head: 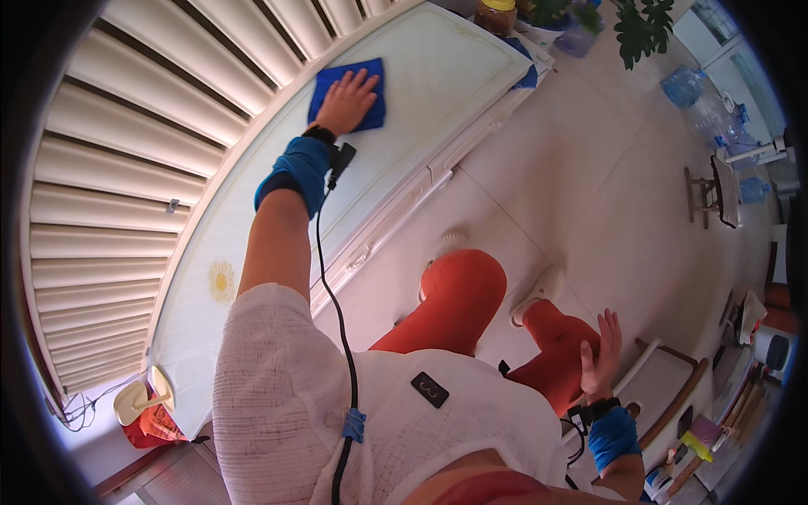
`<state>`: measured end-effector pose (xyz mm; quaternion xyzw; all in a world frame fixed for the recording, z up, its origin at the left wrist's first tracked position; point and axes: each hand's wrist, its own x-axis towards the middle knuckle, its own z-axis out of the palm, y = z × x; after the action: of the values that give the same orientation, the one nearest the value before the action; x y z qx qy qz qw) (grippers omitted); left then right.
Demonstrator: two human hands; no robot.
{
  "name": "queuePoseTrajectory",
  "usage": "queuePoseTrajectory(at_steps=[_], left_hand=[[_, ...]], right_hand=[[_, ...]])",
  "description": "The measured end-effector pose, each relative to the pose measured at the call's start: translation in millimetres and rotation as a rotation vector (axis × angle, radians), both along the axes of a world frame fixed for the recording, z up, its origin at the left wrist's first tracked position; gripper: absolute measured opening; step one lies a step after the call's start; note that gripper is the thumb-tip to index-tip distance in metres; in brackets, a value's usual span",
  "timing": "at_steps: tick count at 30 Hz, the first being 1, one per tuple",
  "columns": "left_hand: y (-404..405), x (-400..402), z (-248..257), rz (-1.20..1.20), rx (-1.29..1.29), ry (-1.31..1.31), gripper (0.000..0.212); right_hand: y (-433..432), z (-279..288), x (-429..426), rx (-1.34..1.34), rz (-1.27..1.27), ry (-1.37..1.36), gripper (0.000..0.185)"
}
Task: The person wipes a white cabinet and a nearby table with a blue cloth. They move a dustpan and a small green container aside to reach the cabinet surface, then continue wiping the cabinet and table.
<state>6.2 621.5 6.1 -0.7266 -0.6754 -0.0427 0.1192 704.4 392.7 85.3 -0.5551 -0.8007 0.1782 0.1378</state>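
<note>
My left hand [349, 101] lies flat, fingers spread, on a folded blue cloth [377, 117]. The cloth rests on the pale, glossy top of a long low cabinet [404, 126], close to the slatted panel along its far side. A black wristband and a blue sleeve cover surround the left wrist, and a black cable runs from there down past my shirt. At the lower right, my right hand [601, 356] holds nothing; its fingers are extended and it is beside my leg in red trousers [558, 353].
White slatted shutters [126, 170] border the cabinet. A yellow-lidded jar [496, 16] and a potted plant [644, 25] stand past its far end. Large water bottles [683, 86] and a small stool [710, 192] stand at right. A cream plastic object [142, 398] sits near the cabinet's lower-left end.
</note>
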Motion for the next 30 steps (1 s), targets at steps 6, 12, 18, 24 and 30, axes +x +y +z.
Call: queuePoseTrajectory(at_steps=[6,12,18,24,30], left_hand=[[-29,115,15,-0.27,-0.107,-0.002,0.052],[-28,134,24,-0.4,-0.163,-0.132,0.054],[40,69,10,-0.273,-0.055,0.031,0.052],[92,-15,-1,-0.033,-0.077,0.055,0.052],[107,-31,-9,0.084,-0.07,-0.019,0.054]], right_hand=[[-13,-1,1,0.09,0.003,-0.035,0.059],[-16,-6,3,0.121,0.029,-0.075,0.061],[-7,-3,-2,0.071,0.059,-0.061,0.06],[12,0,-7,0.0,0.034,-0.034,0.061],[33,1,0,-0.01,0.011,-0.018,0.063]])
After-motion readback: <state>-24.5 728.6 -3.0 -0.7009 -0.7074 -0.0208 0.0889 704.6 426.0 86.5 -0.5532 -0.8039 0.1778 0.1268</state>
